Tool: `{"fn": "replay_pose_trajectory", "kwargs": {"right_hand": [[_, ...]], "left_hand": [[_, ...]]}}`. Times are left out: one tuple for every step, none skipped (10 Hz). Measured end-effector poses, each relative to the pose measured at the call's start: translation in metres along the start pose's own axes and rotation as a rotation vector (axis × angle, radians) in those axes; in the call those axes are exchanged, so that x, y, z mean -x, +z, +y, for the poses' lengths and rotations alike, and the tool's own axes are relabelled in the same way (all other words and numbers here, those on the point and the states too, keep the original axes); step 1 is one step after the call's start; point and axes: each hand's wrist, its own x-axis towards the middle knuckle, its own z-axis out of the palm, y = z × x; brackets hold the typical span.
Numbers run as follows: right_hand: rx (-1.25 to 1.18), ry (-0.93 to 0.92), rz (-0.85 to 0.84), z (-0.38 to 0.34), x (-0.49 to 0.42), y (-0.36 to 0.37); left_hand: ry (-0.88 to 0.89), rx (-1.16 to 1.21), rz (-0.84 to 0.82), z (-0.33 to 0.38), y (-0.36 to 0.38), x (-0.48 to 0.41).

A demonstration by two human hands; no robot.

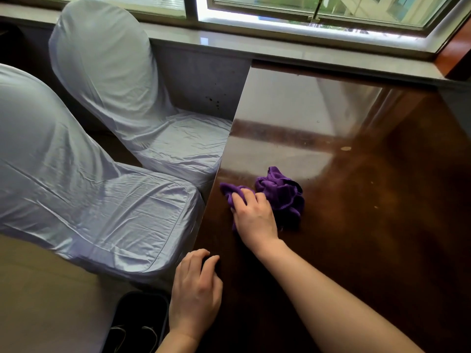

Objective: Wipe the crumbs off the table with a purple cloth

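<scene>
A crumpled purple cloth (pixel 280 192) lies on the glossy dark wooden table (pixel 369 200), close to its left edge. My right hand (pixel 252 212) presses down on the cloth's left part, fingers curled over it. My left hand (pixel 196 289) rests at the table's left edge nearer to me, fingers cupped against the edge, holding nothing that I can see. A few pale crumbs, one larger (pixel 345 148) and some tiny specks (pixel 376 207), sit on the table to the right of the cloth.
Two chairs in pale satin covers (pixel 84 189) (pixel 122 80) stand left of the table, seats close to its edge. A dark bin with a black bag (pixel 139 319) sits on the floor below my left hand. A window sill (pixel 280 44) runs along the far side.
</scene>
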Motion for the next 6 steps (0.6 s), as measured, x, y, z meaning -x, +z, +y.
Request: {"fn": "replay_pose_trajectory", "kwargs": {"right_hand": [[0.026,0.108,0.005,-0.002,-0.031,0.006],[0.017,0.168,0.017,-0.002,-0.039,0.009],[0.003,0.217,0.026,-0.005,-0.044,0.011],[-0.032,0.267,0.003,-0.007,-0.047,0.008],[-0.082,0.176,-0.027,-0.003,-0.029,0.003],[-0.145,0.08,-0.019,0.0,-0.011,-0.002]], "left_hand": [[0.008,-0.002,0.011,-0.002,0.002,0.0],[0.023,-0.012,0.028,-0.002,0.002,0.0],[0.023,-0.02,0.023,-0.001,0.002,-0.001],[0.048,-0.045,-0.016,0.001,0.0,-0.004],[0.12,-0.084,-0.059,0.003,0.001,-0.002],[0.115,-0.073,-0.088,0.009,-0.002,-0.006]]}}
